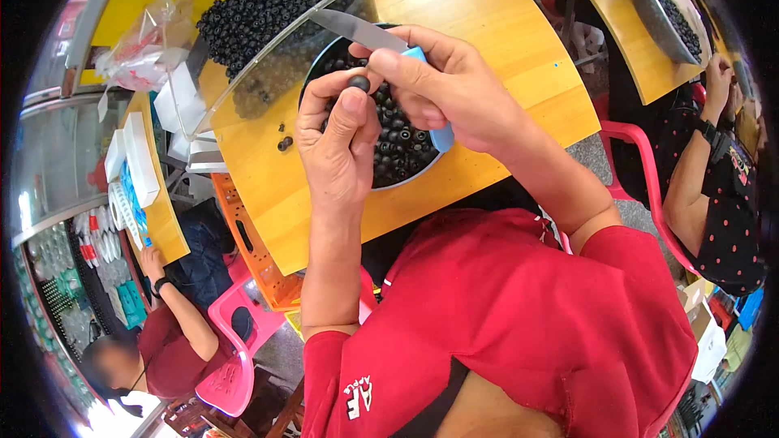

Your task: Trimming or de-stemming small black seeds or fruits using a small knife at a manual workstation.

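Note:
Between the thumb and fingers of my left hand [341, 134] is pinched a small round black piece [359, 82], like a bead or a small part. My right hand [442, 85] grips a knife by its light blue handle [441, 136]. The knife's blade [361, 31] points up and to the left, above the black piece. Below both hands a round bowl [395, 186] with a pale blue rim holds many similar black pieces [403, 142], some with ring-shaped holes. My hands hide part of the bowl.
A clear plastic bin [276, 40] full of black pieces stands at the back left of the wooden table [503, 40]. Loose bits [285, 143] lie beside it. An orange crate [251, 247] stands left of the table. Other people sit on pink chairs [251, 332] at both sides.

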A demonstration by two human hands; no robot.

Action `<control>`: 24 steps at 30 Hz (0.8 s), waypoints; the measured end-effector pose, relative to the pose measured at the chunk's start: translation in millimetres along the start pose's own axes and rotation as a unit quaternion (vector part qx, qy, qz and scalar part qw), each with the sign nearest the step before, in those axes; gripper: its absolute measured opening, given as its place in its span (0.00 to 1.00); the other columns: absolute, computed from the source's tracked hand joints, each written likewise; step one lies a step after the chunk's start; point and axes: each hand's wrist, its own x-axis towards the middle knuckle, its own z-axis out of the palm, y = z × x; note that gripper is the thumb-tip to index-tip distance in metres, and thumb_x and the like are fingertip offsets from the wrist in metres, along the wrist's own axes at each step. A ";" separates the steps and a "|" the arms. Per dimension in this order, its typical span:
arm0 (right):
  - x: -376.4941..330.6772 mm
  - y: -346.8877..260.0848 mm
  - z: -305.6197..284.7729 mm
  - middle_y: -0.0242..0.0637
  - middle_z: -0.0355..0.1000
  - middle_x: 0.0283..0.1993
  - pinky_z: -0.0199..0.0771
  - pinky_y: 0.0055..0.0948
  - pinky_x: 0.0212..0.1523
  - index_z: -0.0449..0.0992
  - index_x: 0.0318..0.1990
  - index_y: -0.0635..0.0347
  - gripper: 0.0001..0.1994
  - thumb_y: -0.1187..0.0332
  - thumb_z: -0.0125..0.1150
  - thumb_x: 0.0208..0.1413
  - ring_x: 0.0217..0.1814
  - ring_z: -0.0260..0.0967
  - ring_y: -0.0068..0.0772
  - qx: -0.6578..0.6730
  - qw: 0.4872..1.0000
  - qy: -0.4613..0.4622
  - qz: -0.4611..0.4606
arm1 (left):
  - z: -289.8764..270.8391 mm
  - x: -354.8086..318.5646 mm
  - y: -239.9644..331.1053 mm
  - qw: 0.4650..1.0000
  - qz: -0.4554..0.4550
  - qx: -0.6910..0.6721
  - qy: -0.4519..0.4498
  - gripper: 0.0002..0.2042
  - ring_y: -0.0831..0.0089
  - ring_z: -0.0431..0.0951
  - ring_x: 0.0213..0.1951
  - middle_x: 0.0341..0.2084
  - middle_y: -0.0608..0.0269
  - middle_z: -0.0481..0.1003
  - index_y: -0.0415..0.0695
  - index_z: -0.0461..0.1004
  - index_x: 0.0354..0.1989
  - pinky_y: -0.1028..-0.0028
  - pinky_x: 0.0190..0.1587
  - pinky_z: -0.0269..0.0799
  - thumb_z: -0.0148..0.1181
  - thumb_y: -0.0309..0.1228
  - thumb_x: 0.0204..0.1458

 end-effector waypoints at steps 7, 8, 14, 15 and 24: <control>-9.0 -0.3 10.5 0.26 0.67 0.26 0.52 0.13 0.18 0.65 0.58 0.63 0.17 0.68 0.45 0.65 0.19 0.53 0.09 -0.134 0.988 0.019 -0.078 | 1.6 -0.8 -2.3 0.999 -0.016 -0.022 0.024 0.10 0.87 0.59 0.16 0.19 0.73 0.66 0.41 0.72 0.43 0.87 0.18 0.50 0.60 0.32 0.55; -8.3 2.1 11.5 0.26 0.67 0.26 0.52 0.13 0.18 0.65 0.58 0.63 0.17 0.68 0.45 0.65 0.19 0.53 0.09 -0.134 0.988 0.019 -0.078 | 3.0 -1.4 -2.4 0.999 -0.016 -0.021 0.024 0.10 0.87 0.59 0.16 0.19 0.73 0.66 0.41 0.72 0.43 0.87 0.18 0.50 0.60 0.32 0.55; -5.0 6.8 11.7 0.25 0.65 0.24 0.54 0.13 0.20 0.66 0.58 0.63 0.17 0.67 0.44 0.65 0.21 0.54 0.09 -0.200 0.973 0.014 -0.111 | 12.2 1.6 -5.0 0.999 -0.006 -0.013 0.052 0.10 0.86 0.60 0.17 0.20 0.72 0.68 0.42 0.72 0.43 0.88 0.18 0.52 0.59 0.32 0.56; -5.0 6.5 10.7 0.25 0.65 0.23 0.55 0.13 0.20 0.67 0.57 0.64 0.16 0.67 0.44 0.66 0.20 0.54 0.10 -0.201 0.974 0.013 -0.106 | 11.7 1.7 -5.1 0.999 -0.009 -0.024 0.041 0.10 0.86 0.61 0.18 0.20 0.72 0.68 0.42 0.72 0.43 0.88 0.18 0.52 0.59 0.32 0.56; -5.6 4.5 8.7 0.26 0.65 0.23 0.55 0.14 0.19 0.68 0.55 0.63 0.15 0.67 0.44 0.66 0.19 0.54 0.10 -0.185 0.977 0.005 -0.104 | 2.4 1.2 -8.5 0.998 -0.002 -0.058 0.005 0.09 0.86 0.60 0.17 0.20 0.73 0.68 0.42 0.73 0.43 0.88 0.18 0.52 0.59 0.31 0.56</control>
